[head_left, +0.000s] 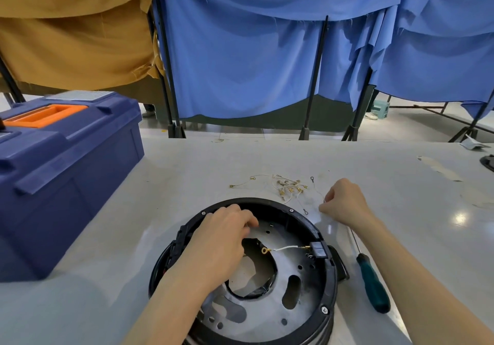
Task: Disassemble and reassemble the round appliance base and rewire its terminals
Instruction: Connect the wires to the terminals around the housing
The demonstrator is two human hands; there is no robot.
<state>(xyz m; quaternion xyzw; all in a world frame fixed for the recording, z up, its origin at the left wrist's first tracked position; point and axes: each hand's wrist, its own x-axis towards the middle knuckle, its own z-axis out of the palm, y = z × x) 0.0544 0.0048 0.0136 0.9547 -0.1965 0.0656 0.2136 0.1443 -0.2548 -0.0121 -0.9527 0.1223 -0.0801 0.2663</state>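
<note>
1. Round appliance base (pixel 331 283): black ring, open side up, on the bench (pixel 401 184) right in front of me, its grey perforated metal plate (pixel 302 286) exposed.
2. My left hand (pixel 222 240): reaches in over the base's left rim, fingers curled down inside the far part. I cannot tell whether it grips anything.
3. White lead (pixel 287 248): inside the base, running from the black terminal block (pixel 318 249) on the right rim to a brass ring terminal (pixel 264 250) just beside my left hand.
4. Screwdriver (pixel 373 283): teal handle, lying on the bench just right of the base, under my right forearm.
5. My right hand (pixel 344 203): apart from the left, beyond the base's right rim, fingertips pinching a thin wire (pixel 318 192).
6. Loose wires (pixel 286 186): small heap with brass terminals, just beyond the base, left of my right hand.
7. Blue toolbox (pixel 61 170): orange handle, lid closed, far left.
8. Blue cloth (pixel 240 63) and mustard cloth (pixel 66 37): hung behind the bench.
</note>
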